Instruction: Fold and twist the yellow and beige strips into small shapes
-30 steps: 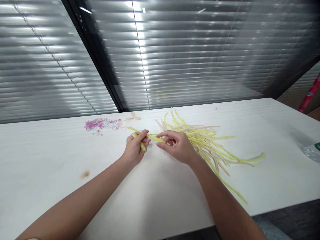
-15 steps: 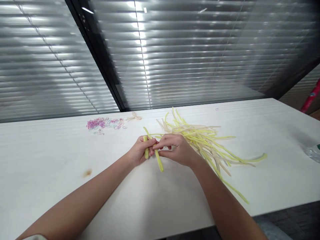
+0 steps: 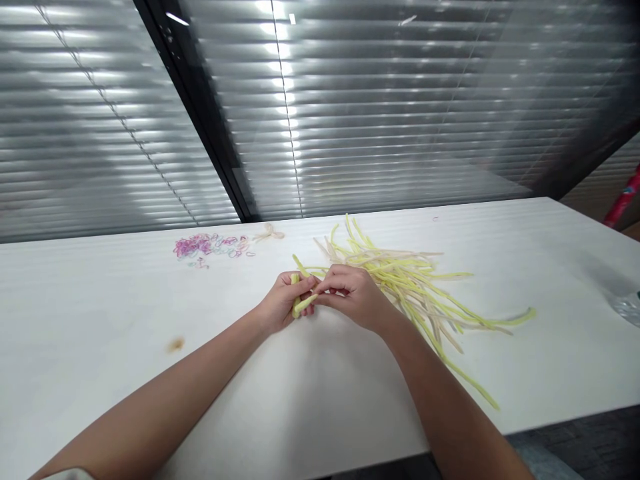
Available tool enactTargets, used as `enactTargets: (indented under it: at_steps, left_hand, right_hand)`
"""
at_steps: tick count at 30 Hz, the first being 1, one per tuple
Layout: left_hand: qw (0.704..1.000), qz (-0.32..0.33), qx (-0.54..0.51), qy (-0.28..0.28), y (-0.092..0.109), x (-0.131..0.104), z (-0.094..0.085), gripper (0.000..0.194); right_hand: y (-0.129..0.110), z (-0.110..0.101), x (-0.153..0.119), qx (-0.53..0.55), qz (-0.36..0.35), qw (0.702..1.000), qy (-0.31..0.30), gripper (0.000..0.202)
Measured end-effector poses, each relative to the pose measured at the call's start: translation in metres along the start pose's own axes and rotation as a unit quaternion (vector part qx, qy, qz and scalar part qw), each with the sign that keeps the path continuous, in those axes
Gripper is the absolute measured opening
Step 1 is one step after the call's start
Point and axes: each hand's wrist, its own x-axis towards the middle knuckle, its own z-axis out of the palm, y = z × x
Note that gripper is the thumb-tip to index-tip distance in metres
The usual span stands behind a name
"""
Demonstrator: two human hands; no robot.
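Observation:
My left hand (image 3: 281,300) is closed round a folded yellow fuzzy strip (image 3: 296,300), its thumb lying across it. One tip of the strip sticks up above the fingers, and a bent part shows below the thumb. My right hand (image 3: 355,297) meets the left fingertips, thumb and fingers pinched at the strip's end; the exact grip is partly hidden. Just beyond and to the right of my right hand lies a loose pile of long yellow and beige strips (image 3: 405,273).
Small pink, purple and pale bands (image 3: 200,245) lie at the back left of the white table (image 3: 100,320), beside a beige looped strip (image 3: 270,233). A clear object (image 3: 627,308) stands at the right edge. Window blinds rise behind the table.
The strip's lower length, which hung down toward me between my hands, is now bent back up beside the left thumb. Both hands stay in nearly the same place.

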Motion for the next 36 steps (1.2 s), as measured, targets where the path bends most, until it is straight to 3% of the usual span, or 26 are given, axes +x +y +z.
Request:
enactTargets:
  at_steps: [4,8,13,20,31,36]
  left_hand:
    - [0.999,0.017,-0.009,0.038,-0.001,0.0018,-0.001,0.026]
    - [0.998,0.02,-0.021,0.05,-0.0002,0.0017,-0.0007,0.034]
    - [0.998,0.034,-0.02,0.047,-0.0016,0.0017,-0.0001,0.036]
    - [0.998,0.053,-0.015,0.033,-0.0061,0.0028,-0.0025,0.034]
    - [0.996,0.08,0.05,-0.004,-0.007,-0.0009,-0.0011,0.029]
    - [0.996,0.073,0.054,-0.007,-0.0064,-0.0015,-0.0002,0.026]
  right_hand:
    - [-0.0042,-0.0009,0.0013,0.039,0.078,0.996,0.021,0.012]
    - [-0.0043,-0.0022,0.0014,0.093,0.165,0.981,0.037,0.017]
    - [-0.0022,-0.0028,0.0025,0.13,0.237,0.963,0.006,0.017]
    - [-0.0042,-0.0046,0.0038,0.196,0.254,0.946,-0.036,0.017]
    - [0.0015,-0.0064,0.0011,0.157,0.262,0.949,-0.083,0.021]
    - [0.0011,-0.0046,0.001,0.155,0.279,0.945,-0.066,0.025]
